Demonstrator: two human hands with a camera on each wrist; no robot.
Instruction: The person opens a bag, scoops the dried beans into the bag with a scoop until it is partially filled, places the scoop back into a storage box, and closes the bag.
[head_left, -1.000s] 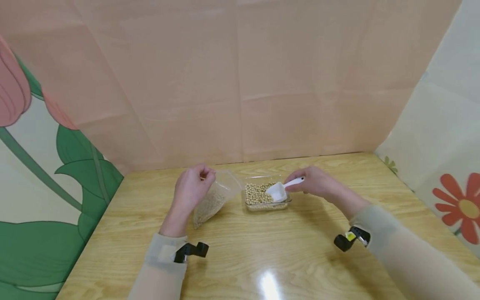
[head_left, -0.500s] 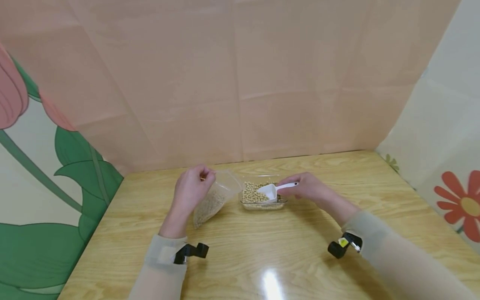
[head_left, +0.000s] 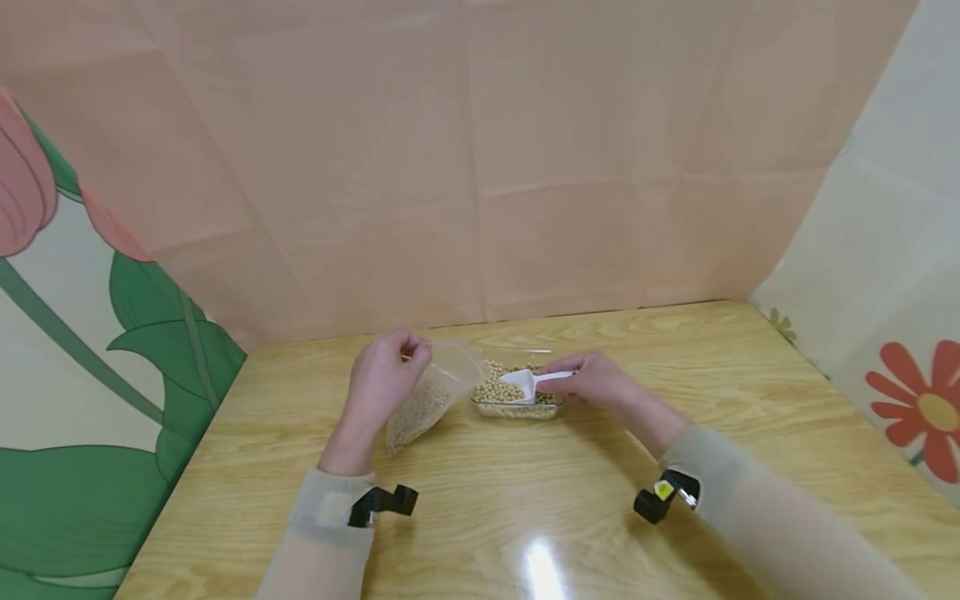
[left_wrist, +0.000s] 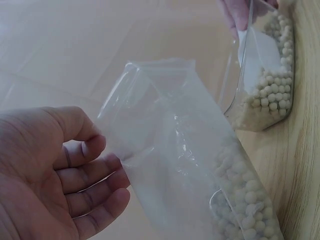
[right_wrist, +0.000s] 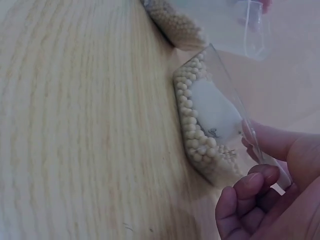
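My left hand [head_left: 381,379] pinches the top edge of a clear plastic bag [head_left: 435,402], which leans on the table with pale round beans in its lower part. In the left wrist view the bag [left_wrist: 165,130] stands with its mouth up. To its right is a clear rectangular container [head_left: 517,406] holding the same kind of beans [head_left: 495,391]. My right hand [head_left: 600,383] grips the handle of a white scoop [head_left: 521,383] at the container's right side. The scoop's bowl lies among the beans, seen through the clear wall in the right wrist view.
The wooden table [head_left: 480,500] meets a pinkish covered wall [head_left: 480,167] at the back. Printed flower panels stand at left and right. The bag's upper edge overlaps the container's left side in the head view.
The container, the scoop and my right hand have moved left, closer to the bag. The scoop stays in the beans. My left hand and the bag have stayed in place.
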